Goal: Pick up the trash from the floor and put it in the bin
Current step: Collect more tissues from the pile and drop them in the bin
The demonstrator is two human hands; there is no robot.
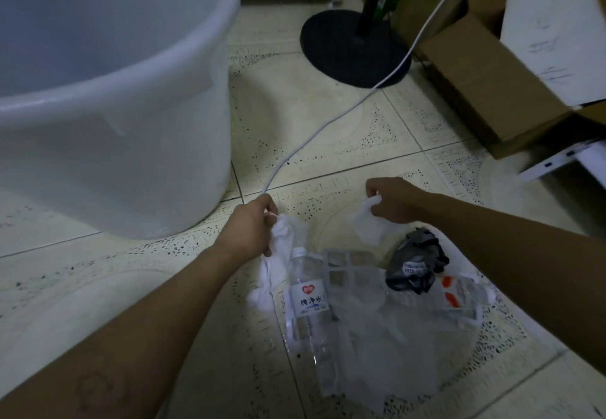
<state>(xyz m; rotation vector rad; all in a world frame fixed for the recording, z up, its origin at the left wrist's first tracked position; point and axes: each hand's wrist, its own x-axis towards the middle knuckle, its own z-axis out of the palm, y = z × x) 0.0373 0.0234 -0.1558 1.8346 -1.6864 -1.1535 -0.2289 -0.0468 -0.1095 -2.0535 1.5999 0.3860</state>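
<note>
White plastic bin (114, 107) stands far left on the tiled floor (328, 123). My left hand (254, 230) grips a white tissue (278, 254) just right of it. My right hand (393, 202) pinches a clear wrapper (367, 225) further right. Near me lie two clear bottles: the left bottle (306, 303) reads 纯净水 under a red heart, the right bottle (459, 297) bears orange marks. One black bag (416, 264) carries a sticker I cannot read.

Both hands (254, 226) on floor trash (370, 225)

bin (108, 107) at left, trash pile (370, 303) on floor to its right, boxes (492, 90) behind
</note>
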